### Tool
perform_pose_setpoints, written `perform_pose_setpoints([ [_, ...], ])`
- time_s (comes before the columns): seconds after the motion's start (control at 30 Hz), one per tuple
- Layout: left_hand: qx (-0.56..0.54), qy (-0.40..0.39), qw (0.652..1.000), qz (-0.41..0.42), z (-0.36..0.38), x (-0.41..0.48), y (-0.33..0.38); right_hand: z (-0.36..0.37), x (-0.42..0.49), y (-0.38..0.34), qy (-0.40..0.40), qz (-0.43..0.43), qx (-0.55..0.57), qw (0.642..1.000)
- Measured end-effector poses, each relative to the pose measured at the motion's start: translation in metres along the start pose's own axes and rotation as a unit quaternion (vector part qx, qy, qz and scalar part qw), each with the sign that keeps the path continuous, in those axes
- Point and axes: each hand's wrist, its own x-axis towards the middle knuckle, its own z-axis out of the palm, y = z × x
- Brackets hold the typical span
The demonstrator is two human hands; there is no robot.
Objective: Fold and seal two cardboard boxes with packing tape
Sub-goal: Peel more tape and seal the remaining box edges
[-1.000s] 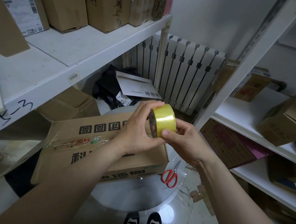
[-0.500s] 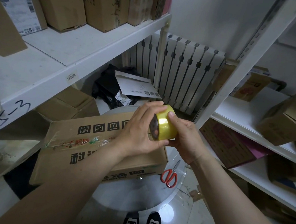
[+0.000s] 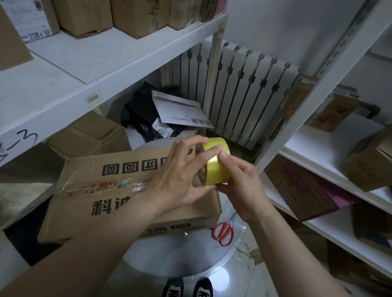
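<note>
Tape roll (image 3: pixel 214 163) is up in both hands, above the cardboard box (image 3: pixel 118 189). Left hand (image 3: pixel 179 172) grasps the roll from its open side, fingers curled over the rim. Right hand (image 3: pixel 239 181) holds it from the other side and underneath, with one fingertip (image 3: pixel 223 154) pressed on the yellow outer face. Neither hand is free.

The box sits on the round table (image 3: pixel 182 258), just below and beyond the left hand. Its flaps are down and a strip of clear tape shows along the top seam. Red scissors (image 3: pixel 223 233) lie on the table below the right hand, just beside the box's near corner.

Step looks like finding the free tape end. To do it well:
- Left hand turns the roll slowly while the right fingertip drags across the face to feel the ridge.
- Lift the edge with a nail and peel square so it doesn't split into a sliver.
- Keep the roll low over the box so the first pull lands straight on the seam.

Can't tell from here where the end is.
</note>
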Motion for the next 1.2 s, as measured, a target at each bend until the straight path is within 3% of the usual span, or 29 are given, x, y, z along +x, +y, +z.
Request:
perform_pose_setpoints([
  [0.2,-0.071,-0.038,0.997,-0.016,-0.007,0.001,-0.007,-0.01,-0.002,0.006,-0.053,0.017,-0.037,0.998],
  [0.4,-0.165,-0.098,0.971,-0.145,-0.017,0.017,-0.01,-0.017,-0.002,0.008,-0.086,0.033,-0.085,0.992],
  [0.53,-0.195,-0.127,0.956,-0.179,-0.025,0.025,-0.011,-0.019,-0.003,0.009,-0.096,0.05,-0.101,0.989],
  [0.63,-0.19,-0.131,0.958,-0.169,-0.024,0.026,-0.012,-0.018,-0.003,0.009,-0.094,0.05,-0.118,0.987],
  [0.8,-0.107,-0.065,0.988,-0.094,-0.011,0.019,-0.006,-0.013,0.0,0.008,-0.079,0.056,-0.147,0.984],
  [0.97,-0.026,-0.098,0.989,-0.106,-0.01,0.02,0.001,-0.008,-0.002,0.011,-0.07,0.059,-0.242,0.966],
  [1.2,-0.059,-0.086,0.985,-0.134,-0.009,0.018,-0.002,-0.007,0.0,0.01,-0.07,0.076,-0.309,0.946],
])
